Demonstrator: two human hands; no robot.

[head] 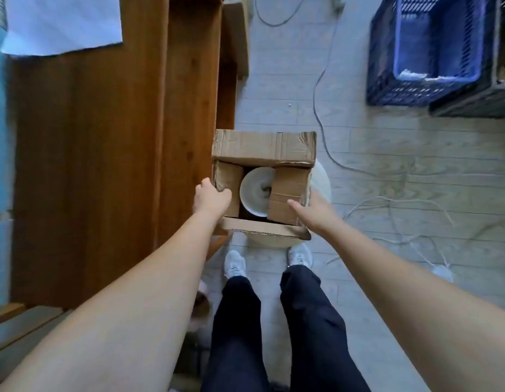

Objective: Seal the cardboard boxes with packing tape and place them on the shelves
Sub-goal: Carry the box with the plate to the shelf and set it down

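An open cardboard box [264, 148] sits on a pale round stool [322, 179] in front of my feet. Its far flap stands up and its near flap hangs outward, while the two side flaps are partly folded in. Inside lies a white round object [255, 190]. My left hand [211, 198] grips the box's left edge at the left side flap. My right hand [310, 209] holds the right edge, thumb lying on the right side flap. No packing tape is in view.
Wooden shelving [104, 154] fills the left side, with a white sheet [62, 21] on top. A blue plastic crate [423, 49] stands at the far right. Cables [325, 80] and strings trail over the grey floor. My legs and white shoes are below the box.
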